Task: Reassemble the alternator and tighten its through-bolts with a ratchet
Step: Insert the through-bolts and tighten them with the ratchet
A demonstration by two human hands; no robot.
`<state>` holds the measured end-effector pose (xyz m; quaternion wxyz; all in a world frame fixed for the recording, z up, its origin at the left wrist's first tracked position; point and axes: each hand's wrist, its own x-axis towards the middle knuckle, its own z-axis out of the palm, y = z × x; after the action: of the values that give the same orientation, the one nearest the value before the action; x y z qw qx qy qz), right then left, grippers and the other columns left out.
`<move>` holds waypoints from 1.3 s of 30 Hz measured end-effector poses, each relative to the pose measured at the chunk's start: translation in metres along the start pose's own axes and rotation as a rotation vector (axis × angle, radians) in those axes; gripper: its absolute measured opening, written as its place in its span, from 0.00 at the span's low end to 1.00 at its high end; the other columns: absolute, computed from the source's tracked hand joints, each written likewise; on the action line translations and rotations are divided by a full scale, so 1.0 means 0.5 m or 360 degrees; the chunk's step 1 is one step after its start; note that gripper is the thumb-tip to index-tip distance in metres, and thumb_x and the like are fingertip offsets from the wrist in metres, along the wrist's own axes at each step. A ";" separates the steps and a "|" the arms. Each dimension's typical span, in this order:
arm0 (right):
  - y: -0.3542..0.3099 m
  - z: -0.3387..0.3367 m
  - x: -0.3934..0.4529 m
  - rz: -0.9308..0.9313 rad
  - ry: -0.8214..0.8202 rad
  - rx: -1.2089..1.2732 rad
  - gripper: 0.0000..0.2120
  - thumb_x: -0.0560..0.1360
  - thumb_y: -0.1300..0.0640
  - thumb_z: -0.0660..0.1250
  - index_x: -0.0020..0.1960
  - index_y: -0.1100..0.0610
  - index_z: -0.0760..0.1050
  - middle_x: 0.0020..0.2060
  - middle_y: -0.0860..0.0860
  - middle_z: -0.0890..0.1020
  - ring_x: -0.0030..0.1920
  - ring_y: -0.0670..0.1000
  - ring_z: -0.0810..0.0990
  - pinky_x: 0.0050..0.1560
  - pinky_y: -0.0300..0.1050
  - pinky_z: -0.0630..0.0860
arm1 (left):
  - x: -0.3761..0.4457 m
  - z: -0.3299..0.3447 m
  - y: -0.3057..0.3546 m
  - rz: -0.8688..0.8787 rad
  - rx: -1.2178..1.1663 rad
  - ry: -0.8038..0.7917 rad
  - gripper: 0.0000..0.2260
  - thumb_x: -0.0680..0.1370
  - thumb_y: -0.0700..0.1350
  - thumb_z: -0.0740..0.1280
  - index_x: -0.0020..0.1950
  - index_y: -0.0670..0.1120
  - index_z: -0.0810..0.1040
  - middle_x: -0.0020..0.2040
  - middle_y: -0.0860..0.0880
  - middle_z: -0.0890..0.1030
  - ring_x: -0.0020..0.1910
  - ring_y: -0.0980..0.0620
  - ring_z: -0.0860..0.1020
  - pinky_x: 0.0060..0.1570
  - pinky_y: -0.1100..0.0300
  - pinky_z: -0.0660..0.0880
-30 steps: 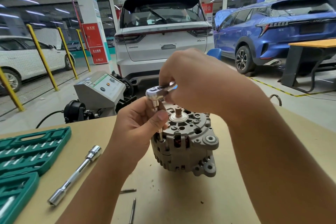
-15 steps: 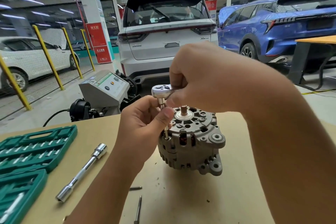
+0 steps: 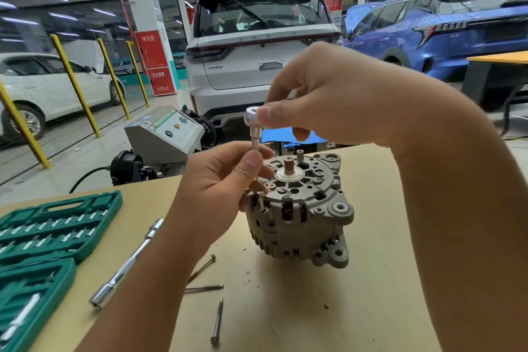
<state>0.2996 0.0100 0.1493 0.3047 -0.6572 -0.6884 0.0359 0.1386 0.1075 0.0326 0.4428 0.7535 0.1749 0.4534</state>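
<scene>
While your right hand (image 3: 328, 100) grips the ratchet (image 3: 253, 117) by its head, thumb pressed over the top, your left hand (image 3: 225, 180) pinches the socket (image 3: 255, 138) hanging beneath it. Both hover above 1 through-bolt (image 3: 261, 200) standing proud at the near-left rim of the alternator (image 3: 300, 214), not yet on its head. That bolt looks only partly threaded and slightly tilted; bring the socket down off-axis and you could cross-thread it or knock it askew. The alternator sits upright and unclamped on the table (image 3: 371, 294), so hard ratchet strokes may spin or tip it. Near your left forearm, 3 loose bolts (image 3: 217, 320) lie on the tabletop beside an extension bar (image 3: 125, 263) and the green socket case (image 3: 57, 228).
</scene>
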 end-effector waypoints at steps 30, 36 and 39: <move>-0.021 0.001 -0.018 -0.0087 -0.0170 -0.0469 0.19 0.74 0.60 0.76 0.58 0.41 0.82 0.42 0.41 0.80 0.40 0.42 0.76 0.34 0.37 0.70 | 0.005 0.012 0.000 0.0127 0.0072 -0.0005 0.06 0.74 0.49 0.73 0.43 0.47 0.85 0.34 0.41 0.78 0.23 0.55 0.74 0.25 0.66 0.71; -0.014 0.033 0.013 -0.0086 0.0014 -0.0596 0.15 0.72 0.62 0.73 0.41 0.41 0.79 0.41 0.40 0.76 0.49 0.53 0.76 0.50 0.51 0.76 | 0.003 0.005 -0.011 0.0051 -0.0064 -0.0048 0.03 0.75 0.46 0.72 0.45 0.53 0.85 0.40 0.37 0.78 0.23 0.53 0.74 0.27 0.63 0.72; -0.011 0.038 0.025 -0.0076 0.0076 -0.0597 0.14 0.70 0.61 0.74 0.41 0.41 0.80 0.41 0.41 0.76 0.44 0.50 0.74 0.47 0.51 0.76 | 0.002 0.008 -0.012 0.0044 -0.0047 0.0017 0.02 0.74 0.45 0.73 0.45 0.53 0.84 0.40 0.38 0.77 0.22 0.52 0.72 0.24 0.60 0.70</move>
<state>0.2863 0.0277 0.1410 0.1938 -0.6867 -0.6909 -0.1161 0.1432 0.1095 0.0274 0.4466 0.7468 0.1601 0.4661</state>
